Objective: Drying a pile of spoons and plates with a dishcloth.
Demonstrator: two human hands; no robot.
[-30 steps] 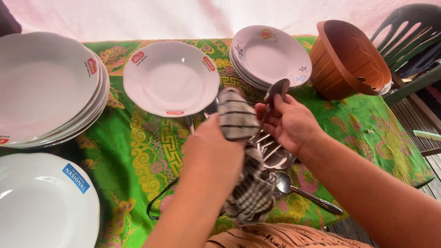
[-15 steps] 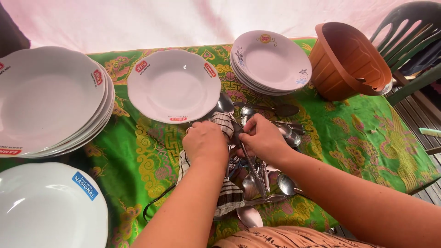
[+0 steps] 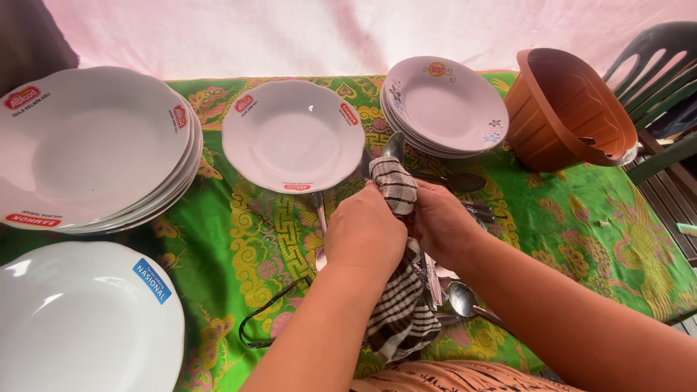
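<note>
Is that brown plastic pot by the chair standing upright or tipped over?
Tipped. The brown pot leans on its side on the green tablecloth, its open mouth facing right, toward the chair. Whether anything is inside, I cannot tell.

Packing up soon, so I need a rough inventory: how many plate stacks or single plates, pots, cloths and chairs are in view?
Plate groups: 4, namely large stack, single plate, floral stack, bottom plate
Terracotta pot: 1
Checked cloth: 1
Chair: 1
Total: 7

Black-and-white checked cloth (image 3: 396,185); green patterned tablecloth (image 3: 602,239)
</note>
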